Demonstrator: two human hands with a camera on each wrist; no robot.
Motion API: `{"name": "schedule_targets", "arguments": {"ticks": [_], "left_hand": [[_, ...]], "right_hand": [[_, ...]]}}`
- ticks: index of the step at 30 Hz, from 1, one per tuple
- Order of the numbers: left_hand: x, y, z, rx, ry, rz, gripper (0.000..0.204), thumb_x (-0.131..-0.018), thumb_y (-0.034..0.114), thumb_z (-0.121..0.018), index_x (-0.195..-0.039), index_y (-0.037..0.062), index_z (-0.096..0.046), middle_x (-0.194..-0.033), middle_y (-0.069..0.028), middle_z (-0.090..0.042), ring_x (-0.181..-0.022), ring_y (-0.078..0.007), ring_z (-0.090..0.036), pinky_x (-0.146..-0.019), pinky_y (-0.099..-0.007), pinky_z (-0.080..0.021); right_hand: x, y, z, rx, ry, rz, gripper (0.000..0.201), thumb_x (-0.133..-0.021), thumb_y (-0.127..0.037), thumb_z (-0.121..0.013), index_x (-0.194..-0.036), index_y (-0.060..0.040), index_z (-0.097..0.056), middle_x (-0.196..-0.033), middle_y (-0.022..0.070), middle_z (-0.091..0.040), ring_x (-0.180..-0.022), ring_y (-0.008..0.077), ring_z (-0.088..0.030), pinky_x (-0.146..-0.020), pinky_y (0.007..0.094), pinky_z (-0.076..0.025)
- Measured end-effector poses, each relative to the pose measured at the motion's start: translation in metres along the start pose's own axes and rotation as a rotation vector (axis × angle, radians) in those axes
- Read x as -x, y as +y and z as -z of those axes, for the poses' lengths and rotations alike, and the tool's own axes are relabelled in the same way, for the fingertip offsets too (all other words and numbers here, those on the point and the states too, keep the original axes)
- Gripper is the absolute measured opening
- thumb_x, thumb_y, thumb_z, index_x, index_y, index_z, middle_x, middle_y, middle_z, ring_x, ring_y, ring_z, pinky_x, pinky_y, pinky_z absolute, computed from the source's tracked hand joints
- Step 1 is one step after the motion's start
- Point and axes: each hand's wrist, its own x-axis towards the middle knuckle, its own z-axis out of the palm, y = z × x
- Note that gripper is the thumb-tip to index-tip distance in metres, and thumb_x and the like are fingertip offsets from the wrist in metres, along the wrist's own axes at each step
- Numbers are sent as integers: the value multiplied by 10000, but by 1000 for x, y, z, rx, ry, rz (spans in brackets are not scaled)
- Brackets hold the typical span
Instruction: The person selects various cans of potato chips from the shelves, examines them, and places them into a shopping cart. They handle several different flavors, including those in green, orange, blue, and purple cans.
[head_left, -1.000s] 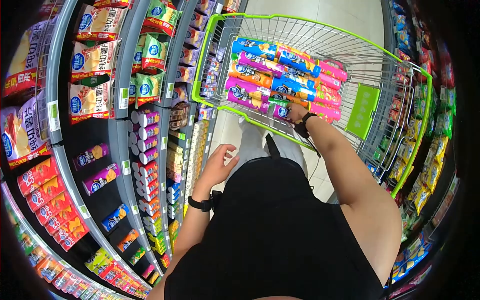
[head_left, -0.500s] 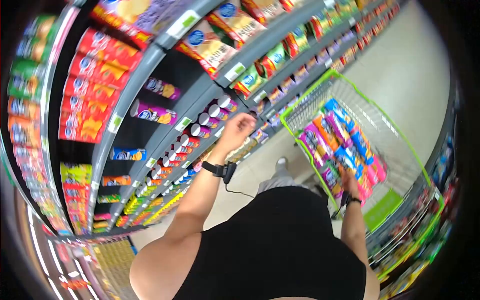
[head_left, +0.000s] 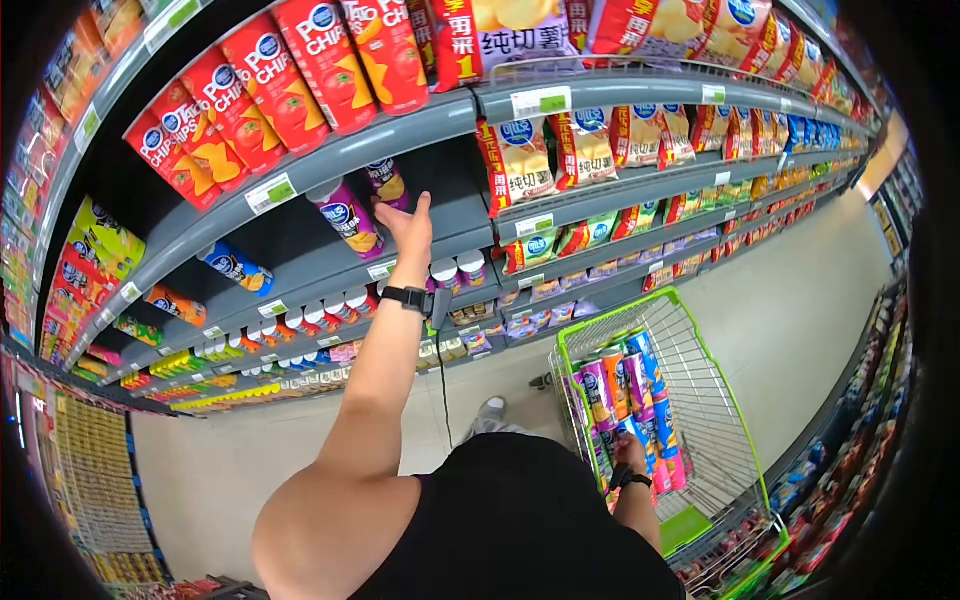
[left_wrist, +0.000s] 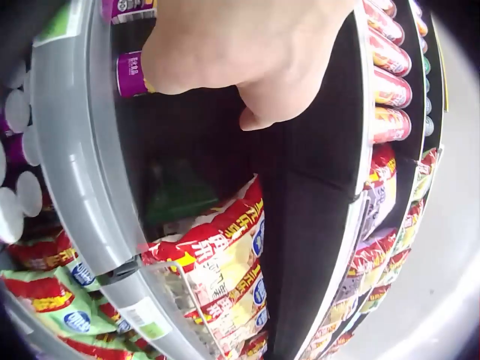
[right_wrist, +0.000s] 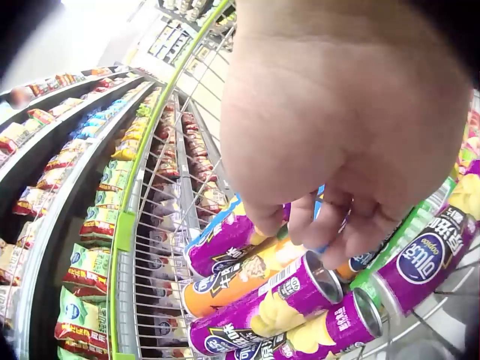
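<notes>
My left hand (head_left: 408,232) reaches into a shelf with its fingers extended beside two purple chip canisters, a nearer one (head_left: 348,222) and one further back (head_left: 388,183). In the left wrist view, a purple canister end (left_wrist: 131,73) shows at the edge of the hand (left_wrist: 247,45), its thumb stretched apart; the other fingers are mostly hidden. Low on the right, my right hand (head_left: 630,455) is over canisters in the shopping cart (head_left: 685,527). The right wrist view shows its fingers loosely bent above purple (right_wrist: 266,304) and orange canisters (right_wrist: 244,277), with nothing visible inside them.
Red chip canisters (head_left: 260,90) stand on the shelf above. Bagged chips (head_left: 520,160) fill the shelves to the right, and a blue canister (head_left: 237,268) lies further left. White-lidded canisters (head_left: 470,268) line a lower shelf. Another stocked shelf (head_left: 830,480) borders the aisle's right side.
My left hand has risen from beside my body to the shelf with the purple canisters. The view has turned towards the left shelves. My right hand stays over the cart's canisters.
</notes>
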Motion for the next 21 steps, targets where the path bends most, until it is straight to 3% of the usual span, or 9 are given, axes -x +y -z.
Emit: {"name": "schedule_targets", "arguments": {"ticks": [4,6,10,11,15,16,17,18,21], "left_hand": [[-42,-36,-23,-68,171,109,1151,-717,254,-878,-1524,-93,-134,-1564,-315,-219,-1468,-426,-202,-1209,-482,-175],[-63,-56,-33,-219,292,115,1152,-696,239,-893,-1517,-91,-156,-1544,-311,-269,-1453,-417,-243,-1198,-484,-207],[-88,-54,-38,-297,335,111,1010,-645,188,-924,-1436,-51,-343,-1380,-246,-492,-1304,-377,-461,-1122,-481,-345],[-88,-52,-35,-158,272,63,877,-658,139,-910,-1363,-29,-417,-1247,-203,-576,-1161,-362,-559,-1030,-457,-446],[-112,-126,-56,227,217,-19,721,-709,64,-877,-1284,-1,-447,-1110,-129,-613,-1006,-225,-608,-875,-350,-521],[-71,-38,-38,304,59,268,665,-724,58,-872,-1232,-3,-448,-1067,-114,-626,-920,-178,-616,-802,-321,-530],[-67,-47,-39,236,70,141,652,-728,60,-871,-1215,-3,-443,-1044,-108,-626,-879,-168,-619,-769,-313,-532],[-55,-38,-38,194,56,77,645,-730,62,-871,-1205,-3,-440,-1032,-104,-626,-861,-162,-620,-748,-307,-532],[-20,-4,-29,181,-43,12,646,-741,78,-867,-1214,-8,-435,-1034,-93,-616,-889,-156,-619,-734,-296,-532]], "right_hand": [[28,-18,-28,136,-24,39,245,-931,-210,-541,-707,-118,-503,-622,26,-486,-543,171,-517,-492,306,-433],[30,-7,-32,-56,-12,81,161,-919,-126,-549,-765,-92,-515,-644,13,-478,-550,144,-494,-509,286,-430],[33,11,-22,-182,14,26,82,-916,-79,-552,-836,-83,-529,-665,-5,-475,-568,119,-485,-521,262,-412],[50,8,-24,-117,37,6,45,-920,-63,-553,-880,-70,-534,-684,-2,-479,-585,116,-481,-546,258,-420],[77,17,-21,-86,77,-22,31,-933,-109,-554,-935,-78,-551,-677,-19,-492,-557,122,-476,-519,258,-397],[78,17,-20,-76,73,-10,46,-938,-123,-550,-939,-78,-553,-673,-19,-493,-560,119,-477,-511,262,-394],[75,16,-13,-10,81,-42,72,-960,-117,-508,-959,-65,-557,-683,-24,-489,-566,103,-475,-499,248,-383],[59,27,13,457,-39,147,80,-966,-85,-486,-976,-40,-551,-689,-22,-476,-569,92,-468,-477,223,-363],[67,11,-7,-444,72,-79,78,-969,-87,-513,-993,-17,-540,-692,-7,-471,-571,91,-470,-457,189,-344]]}}
